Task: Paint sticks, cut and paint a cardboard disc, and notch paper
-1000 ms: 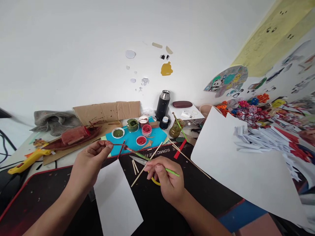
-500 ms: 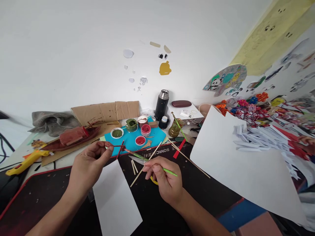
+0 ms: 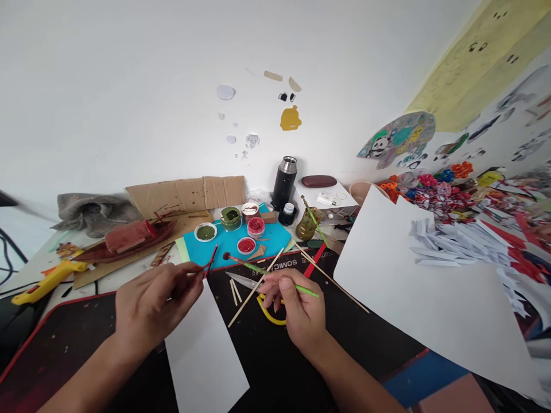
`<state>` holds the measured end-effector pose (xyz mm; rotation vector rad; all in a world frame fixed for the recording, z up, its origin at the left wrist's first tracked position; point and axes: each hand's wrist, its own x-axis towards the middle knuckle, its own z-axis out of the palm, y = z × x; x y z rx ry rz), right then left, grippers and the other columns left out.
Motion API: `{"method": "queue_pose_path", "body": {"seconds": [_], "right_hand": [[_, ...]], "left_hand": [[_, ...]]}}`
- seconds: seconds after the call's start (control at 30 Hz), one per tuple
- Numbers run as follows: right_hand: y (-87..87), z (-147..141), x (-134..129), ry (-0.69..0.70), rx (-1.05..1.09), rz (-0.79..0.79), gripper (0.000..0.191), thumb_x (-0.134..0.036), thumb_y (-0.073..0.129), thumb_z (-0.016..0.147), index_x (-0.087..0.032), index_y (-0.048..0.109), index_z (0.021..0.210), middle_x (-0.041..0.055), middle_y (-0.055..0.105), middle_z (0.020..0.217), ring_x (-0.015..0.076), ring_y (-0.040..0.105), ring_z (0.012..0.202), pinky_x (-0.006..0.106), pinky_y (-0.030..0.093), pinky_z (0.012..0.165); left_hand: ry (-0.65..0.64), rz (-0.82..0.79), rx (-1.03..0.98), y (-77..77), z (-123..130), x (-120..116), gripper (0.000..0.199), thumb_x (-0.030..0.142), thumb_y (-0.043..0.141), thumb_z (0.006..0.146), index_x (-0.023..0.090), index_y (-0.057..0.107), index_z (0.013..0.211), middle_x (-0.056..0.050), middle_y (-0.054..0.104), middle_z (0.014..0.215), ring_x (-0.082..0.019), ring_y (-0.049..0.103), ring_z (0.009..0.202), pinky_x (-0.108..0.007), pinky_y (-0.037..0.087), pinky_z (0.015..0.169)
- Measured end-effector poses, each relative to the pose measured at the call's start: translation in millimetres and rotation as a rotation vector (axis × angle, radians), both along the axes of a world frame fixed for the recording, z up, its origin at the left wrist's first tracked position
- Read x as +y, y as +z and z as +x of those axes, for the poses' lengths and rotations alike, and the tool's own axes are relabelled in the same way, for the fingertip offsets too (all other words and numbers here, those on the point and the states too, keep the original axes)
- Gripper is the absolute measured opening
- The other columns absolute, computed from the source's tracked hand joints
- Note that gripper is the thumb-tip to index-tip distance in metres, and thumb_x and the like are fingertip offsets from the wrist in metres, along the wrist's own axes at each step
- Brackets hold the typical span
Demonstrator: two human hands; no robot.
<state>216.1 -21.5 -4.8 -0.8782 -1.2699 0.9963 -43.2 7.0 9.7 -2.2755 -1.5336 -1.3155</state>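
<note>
Left arm: reaches in from the lower left, forearm slanting up to the right, the wrist near the edge of the white paper sheet (image 3: 210,361).
Left hand (image 3: 157,301): back turned up, fingers bent and drawn together in a narrow pinch, tips pointing right.
Left grip: the tips meet the lower end of a thin dark-red stick (image 3: 210,259); I cannot tell whether they close on it or merely overlap it in view.
Dark-red stick: tilted, its upper end over the near left part of the blue sheet (image 3: 279,235).
Right arm: comes from the lower right, forearm slanting up to the left.
Right hand (image 3: 298,312): half curled, thumb uppermost, above the black mat (image 3: 267,367).
Right grip: holds the green paintbrush (image 3: 253,268) like a pen, thumb against fingers, the handle's tail jutting out to the right.
Brush tip: dark with paint, pointing up and left, near the red stick but apart from it.
Under the right hand: scissors (image 3: 241,279) with yellow handles, partly hidden, and a long pale stick (image 3: 247,300) crossing the blade.
Beyond: red paint lid (image 3: 247,246) on the blue sheet.
</note>
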Motion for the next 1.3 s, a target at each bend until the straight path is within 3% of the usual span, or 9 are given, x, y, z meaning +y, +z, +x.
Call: {"method": "queue_pose_path", "body": {"seconds": [0.03,0.13,0.23,0.43,0.6,0.83,1.1,1.3], "right_hand": [[-0.1,1,1,-0.01,0.02,-0.018,0.041,-0.052,0.059,0.115,-0.02,0.082,0.103,0.0088,0.085,0.084,0.0175,0.076,0.058,0.024,0.052,0.047],[1.4,5,3,0.005,0.068,-0.049,0.042,-0.055,0.06,0.114,-0.02,0.081,0.101,0.0083,0.084,0.082,0.0165,0.075,0.056,0.023,0.051,0.047],[4.6,7,4,0.047,0.098,-0.098,0.044,-0.058,0.063,0.112,-0.019,0.08,0.1,0.0088,0.083,0.08,0.0169,0.075,0.055,0.023,0.049,0.046],[10.6,16,7,0.07,0.16,-0.165,0.049,-0.065,0.068,0.106,-0.018,0.077,0.094,0.0069,0.08,0.071,0.0167,0.07,0.047,0.024,0.049,0.042],[13.5,21,5,0.096,0.148,-0.17,0.05,-0.064,0.067,0.108,-0.018,0.076,0.09,0.0057,0.077,0.066,0.0163,0.068,0.046,0.024,0.051,0.044],[11.6,21,6,0.056,0.186,-0.184,0.046,-0.06,0.07,0.108,-0.018,0.077,0.091,0.0048,0.078,0.067,0.0147,0.07,0.047,0.021,0.049,0.044],[15.5,20,5,0.116,0.152,-0.18,0.046,-0.059,0.069,0.109,-0.017,0.077,0.09,0.005,0.077,0.065,0.0142,0.07,0.049,0.02,0.049,0.046],[14.9,23,6,0.093,0.169,-0.197,0.049,-0.062,0.069,0.107,-0.018,0.075,0.088,0.0034,0.075,0.062,0.0134,0.067,0.045,0.02,0.048,0.045]], "left_hand": [[-0.072,0.082,0.089,-0.5,-5,-1,0.003,0.028,0.078,0.093,0.03,0.078,0.095,0.004,0.07,0.06,-0.015,0.063,0.05,-0.029,0.048,0.055],[-0.282,0.223,0.311,-5.1,-18,-10,0.03,0.013,0.083,0.091,0.033,0.079,0.113,0.002,0.081,0.076,-0.02,0.076,0.064,-0.032,0.057,0.067],[-0.326,0.241,0.394,-13.4,-25,-20,0.047,0.005,0.08,0.093,0.031,0.076,0.131,0.001,0.082,0.081,-0.023,0.079,0.07,-0.037,0.06,0.073],[-0.509,0.295,0.542,-19.8,-28,-15,0.047,0.006,0.065,0.101,0.021,0.069,0.145,-0.002,0.081,0.088,-0.02,0.078,0.076,-0.033,0.064,0.071],[-0.535,0.322,0.583,-12.2,-25,-7,0.042,0.003,0.065,0.1,0.018,0.072,0.138,-0.001,0.079,0.088,-0.019,0.077,0.077,-0.033,0.062,0.072],[-0.594,0.403,0.647,12.5,-13,-4,0.03,-0.002,0.057,0.102,0.014,0.077,0.117,-0.001,0.077,0.082,-0.018,0.072,0.073,-0.034,0.058,0.068],[-0.618,0.382,0.641,10.3,-13,-3,0.029,0.001,0.057,0.103,0.013,0.075,0.123,-0.002,0.076,0.082,-0.02,0.072,0.075,-0.035,0.057,0.069],[-0.615,0.423,0.688,24.9,-6,-2,0.024,0.004,0.054,0.106,0.013,0.075,0.116,0.0,0.074,0.078,-0.017,0.069,0.073,-0.032,0.056,0.07]]}}
